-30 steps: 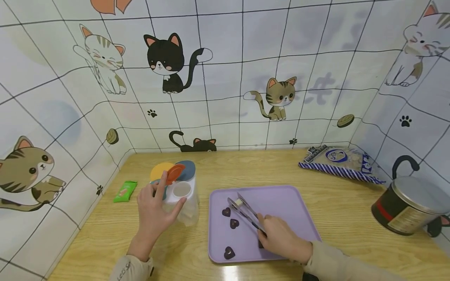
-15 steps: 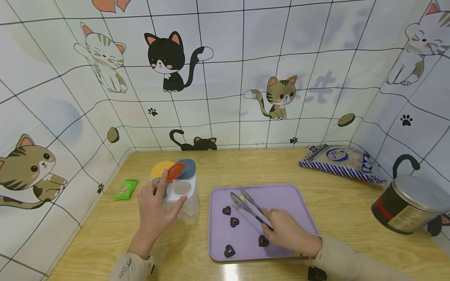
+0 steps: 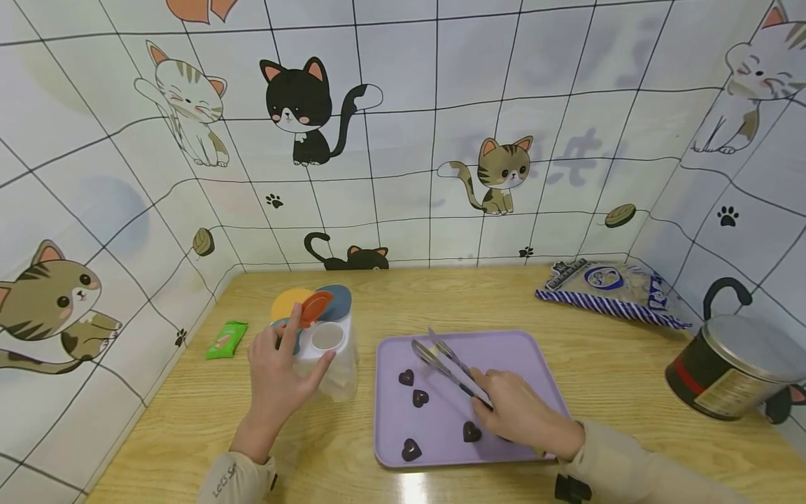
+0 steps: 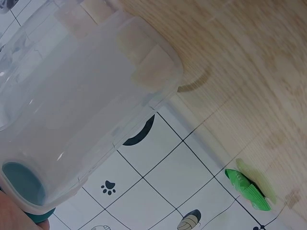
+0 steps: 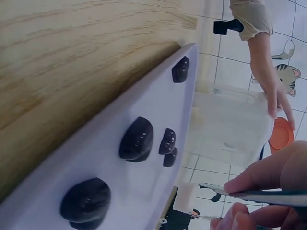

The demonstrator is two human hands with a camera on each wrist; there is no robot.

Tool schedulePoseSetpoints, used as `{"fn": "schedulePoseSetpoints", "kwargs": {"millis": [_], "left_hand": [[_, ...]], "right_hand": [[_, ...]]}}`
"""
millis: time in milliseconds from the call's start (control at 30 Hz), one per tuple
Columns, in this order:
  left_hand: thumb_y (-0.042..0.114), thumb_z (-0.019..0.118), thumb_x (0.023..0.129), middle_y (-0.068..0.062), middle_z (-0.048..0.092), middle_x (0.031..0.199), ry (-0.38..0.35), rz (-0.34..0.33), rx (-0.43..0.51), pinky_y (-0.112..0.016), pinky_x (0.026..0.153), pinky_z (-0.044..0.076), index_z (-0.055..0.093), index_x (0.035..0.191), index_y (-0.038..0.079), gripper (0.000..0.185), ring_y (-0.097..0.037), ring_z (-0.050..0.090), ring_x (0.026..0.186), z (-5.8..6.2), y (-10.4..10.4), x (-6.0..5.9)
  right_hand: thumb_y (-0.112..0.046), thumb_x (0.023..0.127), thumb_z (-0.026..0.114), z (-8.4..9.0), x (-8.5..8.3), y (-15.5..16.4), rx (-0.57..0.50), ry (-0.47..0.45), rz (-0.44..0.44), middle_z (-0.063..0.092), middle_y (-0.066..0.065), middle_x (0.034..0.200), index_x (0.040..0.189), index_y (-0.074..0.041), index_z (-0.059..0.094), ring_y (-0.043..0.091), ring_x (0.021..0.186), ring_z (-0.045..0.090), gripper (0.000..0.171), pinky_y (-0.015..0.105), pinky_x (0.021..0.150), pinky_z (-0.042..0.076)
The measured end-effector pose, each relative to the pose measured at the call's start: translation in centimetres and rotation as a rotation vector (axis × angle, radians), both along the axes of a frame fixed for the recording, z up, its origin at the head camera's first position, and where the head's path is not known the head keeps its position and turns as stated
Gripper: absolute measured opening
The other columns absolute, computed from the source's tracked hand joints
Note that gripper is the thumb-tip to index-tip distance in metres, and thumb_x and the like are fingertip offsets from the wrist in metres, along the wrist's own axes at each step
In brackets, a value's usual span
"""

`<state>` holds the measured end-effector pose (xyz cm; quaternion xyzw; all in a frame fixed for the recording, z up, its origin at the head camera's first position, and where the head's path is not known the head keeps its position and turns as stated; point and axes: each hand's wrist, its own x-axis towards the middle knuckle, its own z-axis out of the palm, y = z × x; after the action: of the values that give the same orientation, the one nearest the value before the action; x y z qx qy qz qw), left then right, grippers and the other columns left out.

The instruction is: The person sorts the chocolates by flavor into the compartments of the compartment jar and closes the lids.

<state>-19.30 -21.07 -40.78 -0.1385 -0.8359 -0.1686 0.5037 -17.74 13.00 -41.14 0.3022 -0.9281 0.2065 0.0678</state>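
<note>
My left hand [image 3: 277, 371] rests on a clear multi-compartment container [image 3: 340, 385], index finger against its raised orange lid flap [image 3: 317, 308] and thumb near the uncovered round opening. Pale cubes [image 4: 154, 69] lie inside the container in the left wrist view. My right hand [image 3: 522, 406] grips metal tongs [image 3: 450, 374] over the purple tray [image 3: 504, 353]. Between the tong tips is a small whitish cube [image 5: 185, 197]. Several dark heart-shaped chocolates [image 3: 420, 399] sit on the tray; one is partly hidden under the right hand.
Left of the container lies a small green packet [image 3: 227, 340]. A clipped bag with blue stripes [image 3: 613, 287] is at the back right. Nearer on the right stands a dark can [image 3: 730, 371] with a grey lid. Cat-patterned walls border the wooden table [image 3: 630, 392].
My right hand and the tongs have shifted slightly right, and a chocolate near that hand has come into fuller view. The left hand has stayed on the container.
</note>
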Motion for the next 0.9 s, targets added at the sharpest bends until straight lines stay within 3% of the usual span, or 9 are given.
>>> {"fn": "schedulePoseSetpoints", "kwargs": {"millis": [200,600,900], "left_hand": [[0.064,0.046,0.079,-0.015,0.043,0.078,-0.002,-0.001,0.0,-0.04,0.069,0.027,0.04,0.135,0.012,0.077,-0.026,0.037,0.069,0.0,-0.1,0.0],[0.064,0.046,0.078,-0.015,0.043,0.078,0.0,0.003,-0.002,-0.041,0.068,0.028,0.04,0.135,0.012,0.078,-0.026,0.037,0.068,0.0,-0.3,0.1],[0.065,0.046,0.078,-0.014,0.042,0.078,0.008,-0.005,0.003,-0.041,0.068,0.027,0.04,0.135,0.012,0.077,-0.026,0.037,0.069,-0.1,-0.2,-0.1]], "right_hand": [[-0.008,0.078,0.061,1.3,0.2,-0.1,-0.034,0.011,0.015,0.042,-0.005,0.056,0.115,0.011,0.055,-0.003,0.042,0.025,0.042,0.01,0.035,0.023],[-0.008,0.078,0.06,3.6,-0.2,-1.7,-0.07,0.159,0.08,0.04,-0.006,0.054,0.114,0.008,0.057,-0.004,0.044,0.022,0.039,0.01,0.039,0.021],[-0.01,0.078,0.062,4.6,-0.4,-2.6,-0.058,0.155,0.108,0.04,-0.006,0.055,0.114,0.011,0.056,-0.004,0.044,0.02,0.042,0.007,0.039,0.018]]}}
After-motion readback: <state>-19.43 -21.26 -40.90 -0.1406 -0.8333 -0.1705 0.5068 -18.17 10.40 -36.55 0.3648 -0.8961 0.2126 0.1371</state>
